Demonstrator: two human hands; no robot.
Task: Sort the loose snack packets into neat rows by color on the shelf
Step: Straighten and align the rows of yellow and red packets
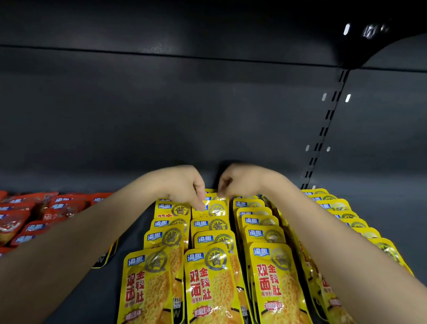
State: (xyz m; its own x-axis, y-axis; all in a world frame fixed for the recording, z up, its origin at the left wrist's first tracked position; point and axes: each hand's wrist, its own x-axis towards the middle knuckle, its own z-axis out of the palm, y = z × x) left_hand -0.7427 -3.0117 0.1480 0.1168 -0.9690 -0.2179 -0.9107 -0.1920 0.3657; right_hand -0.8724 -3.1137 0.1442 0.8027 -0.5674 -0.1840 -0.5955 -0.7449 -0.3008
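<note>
Hands meeting at shelf (86, 136) back edge: left hand (183, 185) and right hand (234, 180) both pinching rearmost yellow packet (210, 207), middle row, directly beneath fingertips. Long axis front-to-back. Red packets (11, 220) toward left edge.

You're looking at bright yellow snack packets (212, 287), each with a small blue-and-white logo patch at the top left, a round silver-grey seal beside it, bold red characters down the front, a pale golden honeycomb texture printed alongside, and a black band at the bottom edge. Off to your left, the red packets (6, 222) carry the same blue-and-white patch on glossy red, some with an orange-yellow patch. Behind it all you've got the dark charcoal-grey shelf (146, 120), plain and matte.
</note>
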